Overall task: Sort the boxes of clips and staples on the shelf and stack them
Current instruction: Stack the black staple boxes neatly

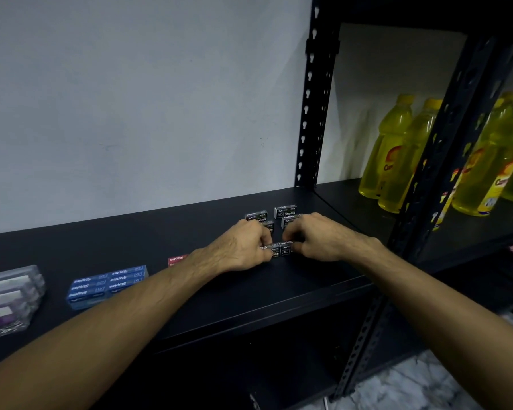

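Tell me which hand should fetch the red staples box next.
Probably left: the left hand is right beside the red staples box, while the right hand is across the black staples boxes both hands grip.

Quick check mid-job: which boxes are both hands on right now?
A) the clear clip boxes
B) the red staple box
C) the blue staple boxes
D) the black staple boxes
D: the left hand and right hand both pinch the black staple boxes between them; the blue stack lies untouched.

We are looking at what appears to be a small shop or stockroom. Black slotted-steel shelf (pixel 279 291) units stand against a bare wall, stocked with staple boxes (pixel 108 284) and yellow drink bottles (pixel 394 149).
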### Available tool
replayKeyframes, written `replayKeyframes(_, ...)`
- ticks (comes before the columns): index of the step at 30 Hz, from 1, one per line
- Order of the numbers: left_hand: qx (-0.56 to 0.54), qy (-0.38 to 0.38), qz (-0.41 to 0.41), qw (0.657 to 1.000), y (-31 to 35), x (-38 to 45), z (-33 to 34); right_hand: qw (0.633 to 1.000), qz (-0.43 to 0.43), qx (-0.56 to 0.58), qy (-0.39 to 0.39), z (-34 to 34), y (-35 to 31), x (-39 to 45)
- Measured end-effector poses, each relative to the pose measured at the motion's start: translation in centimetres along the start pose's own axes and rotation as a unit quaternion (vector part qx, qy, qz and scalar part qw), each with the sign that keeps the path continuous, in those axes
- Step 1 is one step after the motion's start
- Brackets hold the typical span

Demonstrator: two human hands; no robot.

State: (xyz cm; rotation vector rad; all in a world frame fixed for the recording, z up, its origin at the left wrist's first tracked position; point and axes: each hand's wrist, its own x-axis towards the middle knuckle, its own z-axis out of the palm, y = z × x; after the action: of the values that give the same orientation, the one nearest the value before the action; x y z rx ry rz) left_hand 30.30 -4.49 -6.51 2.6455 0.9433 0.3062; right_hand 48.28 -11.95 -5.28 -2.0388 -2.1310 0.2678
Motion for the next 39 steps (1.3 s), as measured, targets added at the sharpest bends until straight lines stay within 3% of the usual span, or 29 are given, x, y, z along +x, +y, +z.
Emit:
replayKeyframes(4, -0.019, 0.052, -0.001, 0.998, -0.1, 0.3, -1.2, 1.000, 0.010, 0.009, 0.004, -0.9, 0.4, 0.2)
replayKeyframes(8, -0.035, 0.116, -0.011, 0.993, -0.4, 1.5, -3.3, 0.996, 0.032, 0.015, 0.078, -2.1, 0.9, 0.6)
replayKeyframes(11, -0.015, 0.102, -0.014, 0.995, -1.2, 2.5, -3.7, 0.994, 0.052, -0.003, 0.096, -2.1, 1.6, 1.7)
replayKeyframes(17, -0.010, 0.047, -0.019, 0.999, -2.4, 4.0, -2.4, 0.996, 0.068, -0.049, 0.033, -1.0, 2.8, 3.8)
replayKeyframes(22, -0.045, 0.020, -0.028, 0.998, -2.8, 5.0, -1.1, 0.999, 0.050, -0.009, 0.019, -0.7, 2.9, 4.3)
replayKeyframes(39, -0.090, 0.019, -0.027, 0.995, -3.0, 5.3, -0.4, 0.999, 0.019, 0.050, -0.004, -0.1, 2.3, 5.3)
